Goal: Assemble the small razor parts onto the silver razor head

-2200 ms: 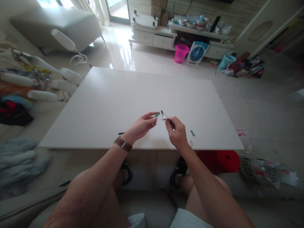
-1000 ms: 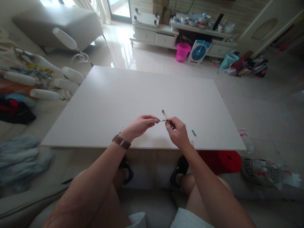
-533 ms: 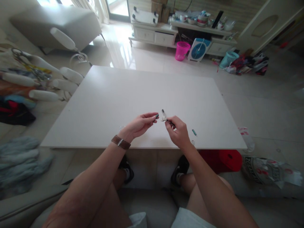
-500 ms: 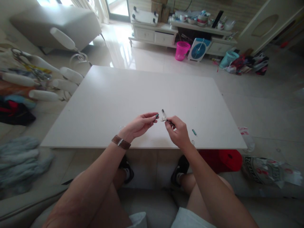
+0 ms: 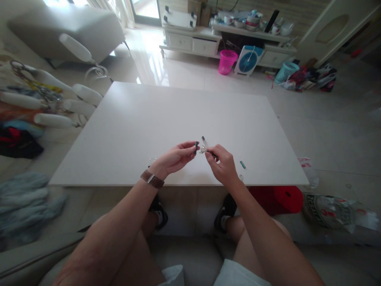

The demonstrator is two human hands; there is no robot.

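Between the thumb and fingertips of my left hand [image 5: 182, 154] is a small green-and-black strip [image 5: 195, 148], like a razor cartridge. My right hand [image 5: 220, 159] is closed around the dark handle of what looks like a razor handle [image 5: 203, 149], its silver metal head pointing at the left fingers. The two pieces are close together; whether they touch I cannot tell. Just beyond them shows a thin pale stick with a dark tip [image 5: 203, 138]. Right of my right hand, a second green strip [image 5: 243, 164] lies on the white table [image 5: 184, 111], near a small clear round piece [image 5: 241, 177].
A clear plastic piece [image 5: 152, 160] lies on the table behind my left wrist. Below the table's front edge on the right are a red cylindrical item [image 5: 288, 200] and a plastic bag [image 5: 330, 210]. White chair arms [image 5: 86, 94] stand by the table's left edge.
The strip in my left hand has turned more upright, and the metal head in my right hand has come slightly nearer to it. The view has shifted slightly.
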